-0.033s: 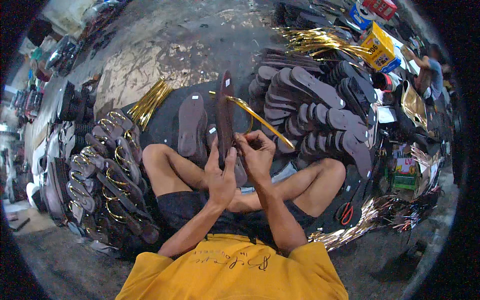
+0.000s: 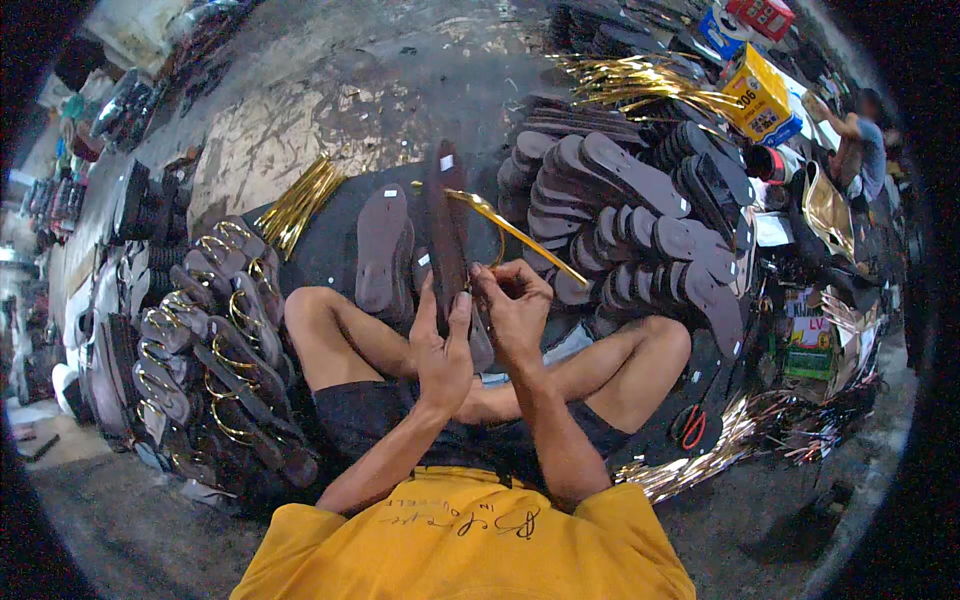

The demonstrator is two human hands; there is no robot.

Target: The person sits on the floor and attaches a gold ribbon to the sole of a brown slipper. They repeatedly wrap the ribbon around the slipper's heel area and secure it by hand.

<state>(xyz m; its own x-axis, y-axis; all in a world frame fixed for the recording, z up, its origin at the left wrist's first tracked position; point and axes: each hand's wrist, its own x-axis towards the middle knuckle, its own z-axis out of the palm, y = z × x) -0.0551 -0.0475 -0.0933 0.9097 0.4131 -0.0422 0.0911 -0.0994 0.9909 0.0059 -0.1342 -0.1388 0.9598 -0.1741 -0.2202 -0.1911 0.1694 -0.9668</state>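
Fitting a gold strap onto a sandal sole, mid-frame

Left hand (image 2: 440,345) is wrapped around the long dark brown sandal sole (image 2: 447,230), held upright at centre frame. Right hand (image 2: 512,300) pinches the end of the shiny gold strap (image 2: 515,232) that arcs toward upper right. Looks like the strap-fitting step; next bit probably needs the strap end lined up with the sole's hole. Finished gold-strapped sandals (image 2: 200,340) pile at left.

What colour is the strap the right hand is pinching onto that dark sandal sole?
Shiny gold. The strap shows best in the head view, arching from the right hand.
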